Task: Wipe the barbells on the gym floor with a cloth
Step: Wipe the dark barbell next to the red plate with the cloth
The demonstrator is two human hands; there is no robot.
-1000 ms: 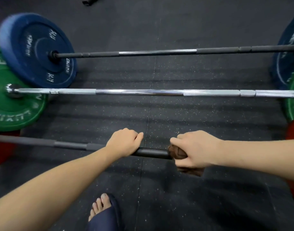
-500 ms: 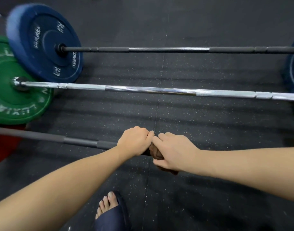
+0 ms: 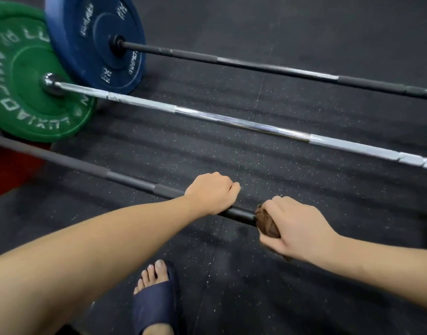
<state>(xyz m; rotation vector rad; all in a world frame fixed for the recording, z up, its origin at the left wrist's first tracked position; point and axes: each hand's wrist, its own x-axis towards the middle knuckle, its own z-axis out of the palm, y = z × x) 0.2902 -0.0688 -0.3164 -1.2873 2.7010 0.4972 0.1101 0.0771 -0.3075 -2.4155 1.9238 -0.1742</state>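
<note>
Brown cloth (image 3: pixel 267 224) sits bunched on the near bar (image 3: pixel 135 183), nearest me of three over the floor (image 3: pixel 304 293); my right grip (image 3: pixel 297 228) is curled tight round the cloth and the bar under it. Left grip (image 3: pixel 212 196) is wrapped on bare bar just beside, with a short black stretch showing between them. Chrome bar (image 3: pixel 231 120) lies beyond, untouched.
</note>
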